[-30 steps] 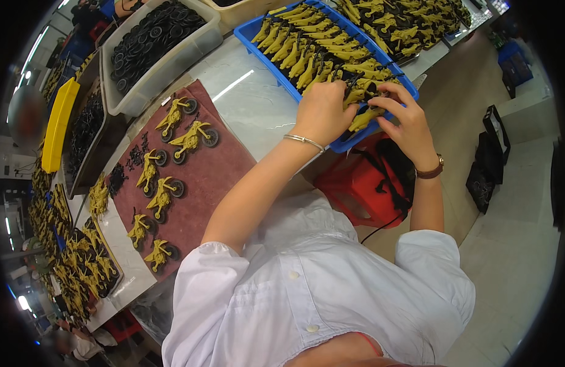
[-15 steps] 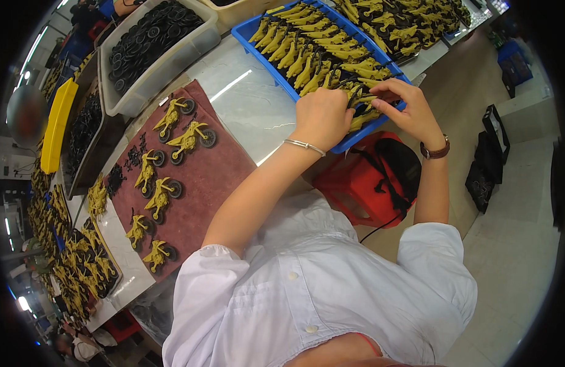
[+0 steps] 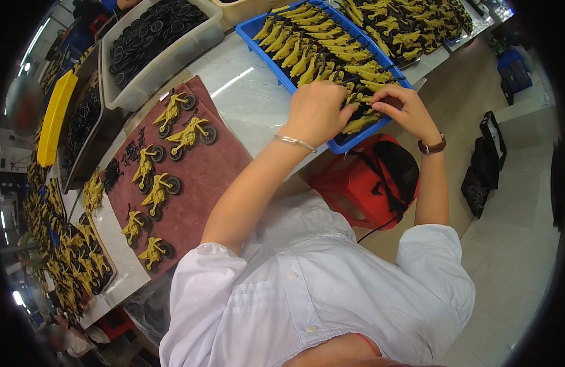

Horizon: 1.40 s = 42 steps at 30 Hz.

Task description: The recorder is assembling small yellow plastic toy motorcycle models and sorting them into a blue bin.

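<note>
Hands over blue tray [image 3: 265,37]: left hand [image 3: 316,113] palm down, fingers curled among yellow parts [image 3: 307,58], grip hidden; right hand [image 3: 405,110] pinching narrowly, contents hidden.

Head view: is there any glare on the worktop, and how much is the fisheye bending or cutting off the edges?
Head view: a bright streak of glare lies on the pale worktop between the maroon mat and the blue tray; straight tray and table edges bow toward the rim; black corners cut off the surroundings; both the left hand and right hand look sharp and evenly lit.
</note>
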Available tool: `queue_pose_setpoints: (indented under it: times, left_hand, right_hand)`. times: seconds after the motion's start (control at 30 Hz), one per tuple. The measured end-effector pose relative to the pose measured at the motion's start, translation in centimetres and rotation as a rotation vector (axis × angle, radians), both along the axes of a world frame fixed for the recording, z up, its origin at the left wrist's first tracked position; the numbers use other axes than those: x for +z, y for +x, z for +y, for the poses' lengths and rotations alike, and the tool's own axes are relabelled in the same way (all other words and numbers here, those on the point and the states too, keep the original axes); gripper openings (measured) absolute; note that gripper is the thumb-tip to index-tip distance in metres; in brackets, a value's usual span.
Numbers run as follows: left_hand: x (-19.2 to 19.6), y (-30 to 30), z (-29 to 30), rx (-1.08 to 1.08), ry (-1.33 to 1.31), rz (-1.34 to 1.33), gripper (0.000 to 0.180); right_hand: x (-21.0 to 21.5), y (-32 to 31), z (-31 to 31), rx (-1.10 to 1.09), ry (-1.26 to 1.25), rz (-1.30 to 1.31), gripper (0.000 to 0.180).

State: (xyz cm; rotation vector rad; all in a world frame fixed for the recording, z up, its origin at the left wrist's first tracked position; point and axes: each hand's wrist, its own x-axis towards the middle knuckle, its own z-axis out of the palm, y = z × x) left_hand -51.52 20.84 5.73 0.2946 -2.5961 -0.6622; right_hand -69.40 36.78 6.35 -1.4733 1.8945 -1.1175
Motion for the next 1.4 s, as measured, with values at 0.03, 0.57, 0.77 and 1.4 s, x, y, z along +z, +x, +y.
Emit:
queue_pose_setpoints:
  times: [0.03, 0.57, 0.77, 1.4]
  left_hand:
    - [0.5, 1.0, -0.5, 0.012, 0.078, 0.134, 0.027]
    - [-1.3, 33.6, -7.3, 0.900, 0.186, 0.183, 0.022]
    - [-2.8, 43.3, -5.3, 1.045, 0.094, 0.085, 0.031]
    - [-1.8, 47.8, -3.8, 0.656, 0.324, -0.249, 0.042]
  right_hand:
    - [0.1, 0.5, 0.0, -0.039, -0.060, 0.050, 0.013]
    - [0.2, 0.2, -1.2, -0.374, -0.180, 0.231, 0.026]
    - [-2.5, -0.1, -2.2, -0.284, -0.003, 0.359, 0.029]
    - [-5.2, 23.9, -24.5, 0.083, 0.086, 0.056, 0.083]
